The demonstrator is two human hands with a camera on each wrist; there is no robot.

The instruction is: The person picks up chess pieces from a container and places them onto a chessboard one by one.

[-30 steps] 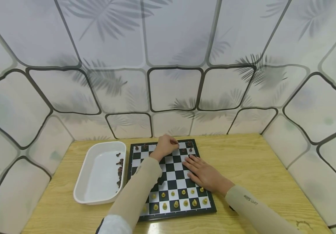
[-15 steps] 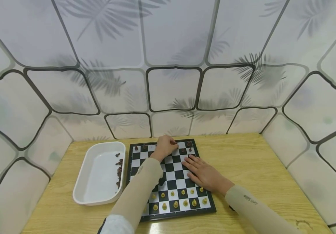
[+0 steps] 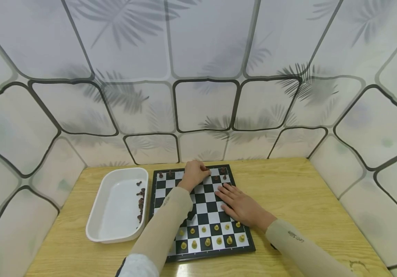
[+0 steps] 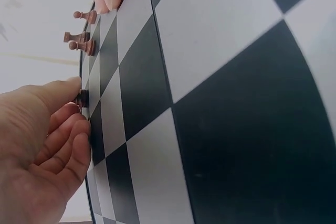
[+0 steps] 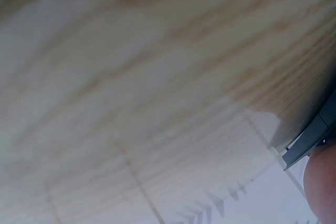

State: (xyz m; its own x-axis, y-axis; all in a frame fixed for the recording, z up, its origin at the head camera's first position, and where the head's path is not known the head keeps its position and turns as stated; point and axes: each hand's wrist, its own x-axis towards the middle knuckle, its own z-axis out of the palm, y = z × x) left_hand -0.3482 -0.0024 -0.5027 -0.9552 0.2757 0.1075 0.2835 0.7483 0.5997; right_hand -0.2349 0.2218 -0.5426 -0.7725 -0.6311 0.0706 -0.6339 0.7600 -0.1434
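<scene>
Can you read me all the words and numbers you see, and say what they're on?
None can be read for sure.
Right sleeve: dark writing, too small and blurred.
Left sleeve: a dark mark like writing, too blurred.
Chessboard: tiny marks along its border, too small.

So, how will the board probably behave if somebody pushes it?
The board looks stiff: it lies flat, with straight edges. It may slide, since the table looks smooth and shiny. The yellow pieces stand narrow and upright, so a sudden push might tip some.
</scene>
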